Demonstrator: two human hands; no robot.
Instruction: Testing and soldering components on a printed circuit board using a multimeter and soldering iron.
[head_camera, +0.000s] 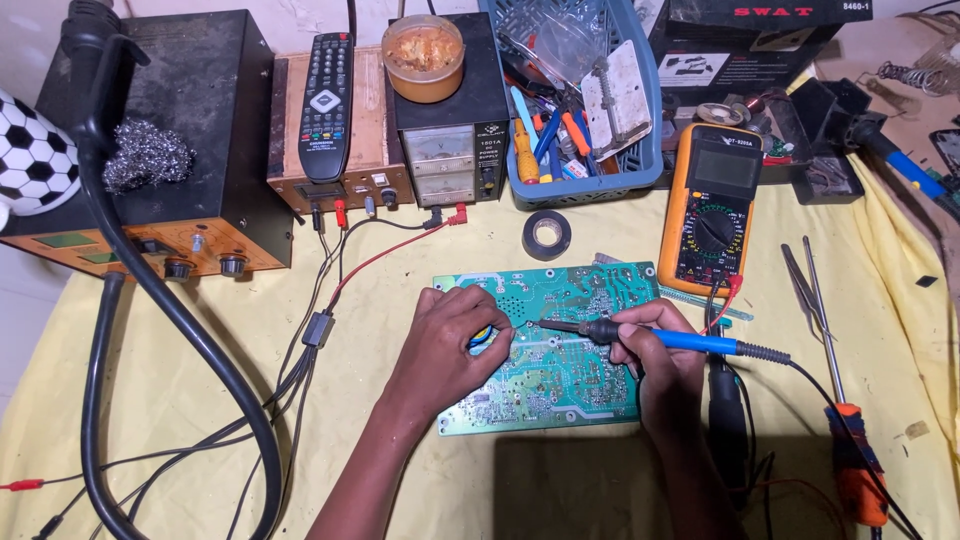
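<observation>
Two hands work over a green circuit board (560, 385) lying flat on the yellow-covered bench (420, 480), solder side up. The right hand (665, 365) has its fingers closed round a blue-handled soldering iron (650, 338), held like a pen, with the dark tip pointing left and resting near the middle of the board's upper half. The left hand (445, 345) lies on the board's left part, fingers curled over something small with yellow and blue showing; what it is cannot be told.

Just beyond the board's far edge sits a roll of black tape (547, 236). To the right of that stands an orange multimeter (712, 205), its leads trailing down beside the right hand. Behind, a blue plastic basket (585, 180) holds screwdrivers and odd tools, and a remote control (326, 105) lies on top of a wooden-cased power supply (335, 180). A pair of tweezers (805, 285) and an orange-handled screwdriver (850, 450) lie well off to the right on the cloth.
</observation>
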